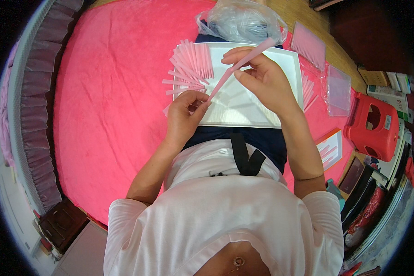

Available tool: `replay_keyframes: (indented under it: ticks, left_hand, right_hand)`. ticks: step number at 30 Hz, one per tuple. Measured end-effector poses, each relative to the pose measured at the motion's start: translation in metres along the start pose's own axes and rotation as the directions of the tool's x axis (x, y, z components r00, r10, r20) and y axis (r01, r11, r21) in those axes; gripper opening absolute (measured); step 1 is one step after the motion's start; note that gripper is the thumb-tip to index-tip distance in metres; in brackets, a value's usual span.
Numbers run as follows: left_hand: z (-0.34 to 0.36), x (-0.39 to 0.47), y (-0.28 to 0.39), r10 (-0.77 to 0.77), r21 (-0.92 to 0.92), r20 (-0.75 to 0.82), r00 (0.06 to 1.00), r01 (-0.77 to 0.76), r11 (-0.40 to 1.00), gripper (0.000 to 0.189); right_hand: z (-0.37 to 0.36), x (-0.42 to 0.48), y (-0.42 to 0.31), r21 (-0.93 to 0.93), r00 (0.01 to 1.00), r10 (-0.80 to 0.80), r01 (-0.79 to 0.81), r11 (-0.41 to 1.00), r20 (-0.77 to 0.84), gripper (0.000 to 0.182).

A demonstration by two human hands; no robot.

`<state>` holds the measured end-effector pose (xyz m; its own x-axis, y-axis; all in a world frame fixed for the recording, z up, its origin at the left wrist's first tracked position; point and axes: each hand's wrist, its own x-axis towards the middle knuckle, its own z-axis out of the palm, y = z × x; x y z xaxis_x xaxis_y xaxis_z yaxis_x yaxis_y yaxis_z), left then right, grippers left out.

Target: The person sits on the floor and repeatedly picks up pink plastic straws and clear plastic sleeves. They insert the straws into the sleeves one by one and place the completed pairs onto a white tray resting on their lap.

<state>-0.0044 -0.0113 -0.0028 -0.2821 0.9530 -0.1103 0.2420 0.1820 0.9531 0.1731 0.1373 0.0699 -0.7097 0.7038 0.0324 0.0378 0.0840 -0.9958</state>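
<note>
Slanted across a white tray point(252, 119), a long pink plastic stick point(246, 59) spans both my hands. Its lower, narrow end is pinched between thumb and fingers of my left hand point(186, 110). Around its middle, by a thicker joint, are the thumb and fingertips of my right hand point(262, 76); the wide end rises past them. A fanned pile of pink tapered plastic sticks point(193, 58) covers the tray's left side, some jutting over its edge. My left hand hides part of the pile's lower end.
The tray rests on my lap over a pink blanket point(100, 103). Beyond it lies a clear plastic bag point(243, 22). More sticks point(308, 89) lie right of the tray, near clear flat cases point(338, 90), an orange-edged box point(329, 149) and a red plastic stool point(377, 126).
</note>
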Motion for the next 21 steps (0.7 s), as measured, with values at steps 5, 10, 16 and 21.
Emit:
replay_keyframes:
  ticks: [5, 10, 16, 21]
  left_hand:
    - [0.001, -0.001, -0.003, -0.005, 0.002, -0.015, 1.000, 0.005, 1.000, 0.012]
    - [0.001, 0.001, -0.010, -0.058, -0.181, -0.088, 0.994, 0.042, 0.983, 0.009]
    - [-0.015, 0.006, -0.004, -0.095, -0.325, -0.156, 0.983, 0.040, 0.945, 0.011]
    - [-0.021, 0.008, 0.002, -0.102, -0.351, -0.194, 0.976, 0.028, 0.936, 0.013]
  right_hand:
    - [0.003, 0.002, 0.001, -0.079, 0.994, -0.105, 0.103, 0.992, -0.031, 0.037]
    - [0.011, 0.011, 0.036, -0.157, 0.980, -0.145, 0.123, 0.980, -0.137, 0.028]
    - [0.044, 0.018, 0.087, -0.451, 0.999, -0.046, 0.034, 0.892, -0.015, 0.016]
    - [0.070, 0.029, 0.107, -0.646, 0.990, -0.136, 0.087, 0.758, -0.026, 0.015]
